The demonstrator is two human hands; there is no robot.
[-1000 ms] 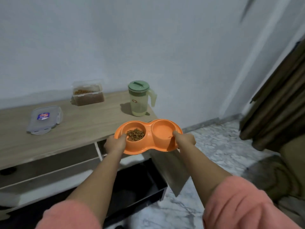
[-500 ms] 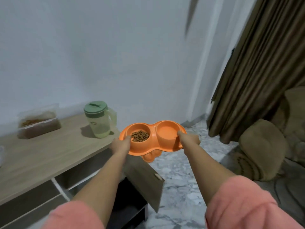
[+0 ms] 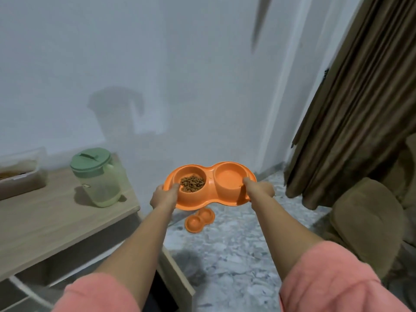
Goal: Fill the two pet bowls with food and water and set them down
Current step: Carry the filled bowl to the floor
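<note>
An orange double pet bowl (image 3: 210, 190) is held in the air past the table's right end, above the marble floor. Its left cup holds brown kibble (image 3: 192, 183); its right cup (image 3: 228, 179) looks filled with water. My left hand (image 3: 163, 195) grips the left rim, thumb inside the kibble cup. My right hand (image 3: 260, 189) grips the right rim. A second orange double bowl (image 3: 199, 220) lies on the floor below, by the wall.
A green-lidded water jug (image 3: 98, 177) stands near the wooden table's (image 3: 51, 224) right end, with an open food container (image 3: 21, 176) behind it at the left. An open cabinet door (image 3: 177, 278) juts out below. Brown curtain (image 3: 355, 104) and a brown cushion (image 3: 367, 224) stand at right.
I have turned right and carried the bowl off the table's edge toward the floor corner. The second bowl on the floor has come into view. Both hands keep their grip.
</note>
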